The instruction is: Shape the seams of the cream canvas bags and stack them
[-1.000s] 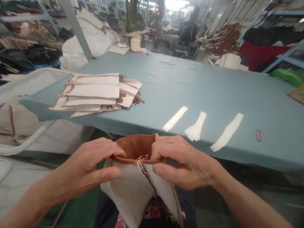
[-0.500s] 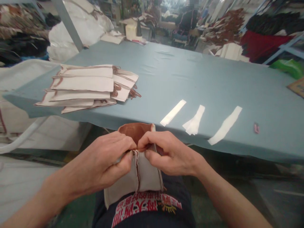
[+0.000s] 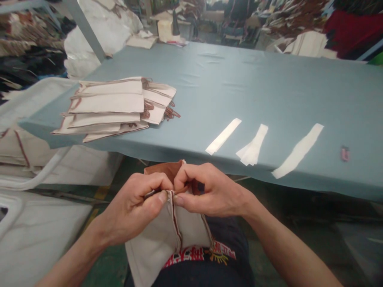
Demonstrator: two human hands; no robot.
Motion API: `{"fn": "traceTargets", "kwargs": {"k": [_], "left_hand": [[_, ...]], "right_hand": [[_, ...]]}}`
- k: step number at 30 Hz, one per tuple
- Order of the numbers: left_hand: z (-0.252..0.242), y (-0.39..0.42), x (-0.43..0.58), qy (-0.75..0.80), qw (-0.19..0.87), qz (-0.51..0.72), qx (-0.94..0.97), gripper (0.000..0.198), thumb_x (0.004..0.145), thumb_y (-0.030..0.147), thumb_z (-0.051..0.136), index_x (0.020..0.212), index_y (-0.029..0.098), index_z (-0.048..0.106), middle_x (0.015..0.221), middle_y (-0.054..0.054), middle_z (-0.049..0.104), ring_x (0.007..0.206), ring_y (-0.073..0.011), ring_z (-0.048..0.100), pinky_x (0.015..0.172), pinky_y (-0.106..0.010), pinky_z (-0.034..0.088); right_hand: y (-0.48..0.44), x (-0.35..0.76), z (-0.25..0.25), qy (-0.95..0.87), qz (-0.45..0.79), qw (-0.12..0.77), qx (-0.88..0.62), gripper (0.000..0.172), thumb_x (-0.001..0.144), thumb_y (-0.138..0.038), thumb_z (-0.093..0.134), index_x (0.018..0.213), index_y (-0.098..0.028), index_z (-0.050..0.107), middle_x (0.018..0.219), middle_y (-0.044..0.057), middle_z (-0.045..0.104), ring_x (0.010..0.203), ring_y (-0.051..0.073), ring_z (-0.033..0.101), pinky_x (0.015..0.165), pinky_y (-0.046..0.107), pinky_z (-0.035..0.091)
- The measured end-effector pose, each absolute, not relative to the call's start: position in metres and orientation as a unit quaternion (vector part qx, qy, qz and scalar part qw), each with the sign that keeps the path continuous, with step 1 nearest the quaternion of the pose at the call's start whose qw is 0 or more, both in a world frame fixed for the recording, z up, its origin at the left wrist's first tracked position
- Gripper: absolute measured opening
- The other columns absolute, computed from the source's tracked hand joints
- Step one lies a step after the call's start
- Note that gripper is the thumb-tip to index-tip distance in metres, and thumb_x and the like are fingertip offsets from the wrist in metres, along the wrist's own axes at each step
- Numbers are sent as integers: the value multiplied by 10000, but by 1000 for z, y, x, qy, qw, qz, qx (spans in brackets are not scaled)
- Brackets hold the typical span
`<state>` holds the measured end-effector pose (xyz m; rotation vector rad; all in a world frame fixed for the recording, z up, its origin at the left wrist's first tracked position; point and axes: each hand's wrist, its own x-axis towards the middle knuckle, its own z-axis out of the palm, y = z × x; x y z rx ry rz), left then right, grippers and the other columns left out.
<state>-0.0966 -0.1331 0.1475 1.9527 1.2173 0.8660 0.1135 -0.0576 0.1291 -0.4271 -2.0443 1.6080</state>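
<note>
Over my lap, in front of the table edge, I hold a cream fabric bag [image 3: 155, 243] with a brown inner side and a dark brown seam down its middle. My left hand [image 3: 139, 205] pinches the top edge just left of that seam. On the other side of the seam, my right hand [image 3: 209, 189] grips the same edge between thumb and bent fingers. The two thumbs nearly meet there. Part of the bag's opening behind the fingers is hidden.
A stack of cream bags [image 3: 110, 99] with brown cords lies on the blue-grey table [image 3: 269, 87]. White strips [image 3: 224, 136] lie in several pieces near its front edge, with a small pink item [image 3: 345, 153] to their right. White bins [image 3: 68, 167] stand at left.
The view has shifted slightly. My right thumb has moved closer to the seam, and the bag's lower left part hangs further down. Both hands keep hold of the edge.
</note>
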Motion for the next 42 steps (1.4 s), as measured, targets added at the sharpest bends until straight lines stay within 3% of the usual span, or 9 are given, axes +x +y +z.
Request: {"fn": "traceTargets", "kwargs": {"k": [8, 17, 24, 34, 42], "left_hand": [[147, -138, -107, 462, 363, 314, 746, 274, 1020, 231, 507, 775, 205, 627, 630, 78, 558, 534, -91, 496, 521, -207, 365], [154, -137, -106, 500, 364, 284, 732, 254, 940, 242, 595, 691, 204, 558, 613, 89, 489, 537, -76, 420, 500, -203, 319], [154, -144, -116, 494, 361, 267, 745, 235, 924, 179, 523, 779, 199, 707, 674, 65, 624, 612, -99, 567, 580, -196, 419], [152, -151, -122, 526, 360, 262, 725, 242, 913, 196, 552, 786, 207, 757, 643, 63, 656, 561, -101, 568, 535, -195, 410], [155, -152, -127, 499, 341, 260, 753, 287, 903, 166, 503, 763, 204, 751, 637, 63, 681, 558, -95, 596, 542, -200, 411]], "right_hand": [[-61, 113, 132, -755, 571, 277, -165, 123, 886, -168, 677, 817, -196, 580, 723, -65, 570, 605, 74, 472, 571, 214, 363], [-65, 112, 134, -778, 543, 275, -158, 154, 961, -186, 687, 837, -179, 596, 735, -65, 574, 617, 73, 480, 597, 223, 361], [-68, 107, 134, -776, 546, 263, -174, 150, 959, -205, 697, 841, -186, 606, 720, -69, 591, 617, 80, 483, 623, 229, 391], [-77, 92, 129, -803, 475, 269, -241, 54, 850, -241, 663, 833, -201, 631, 773, -26, 683, 640, 116, 544, 650, 251, 437], [-82, 86, 125, -827, 428, 296, -214, 101, 877, -270, 685, 831, -205, 624, 767, -14, 688, 659, 126, 568, 673, 261, 465]]}}
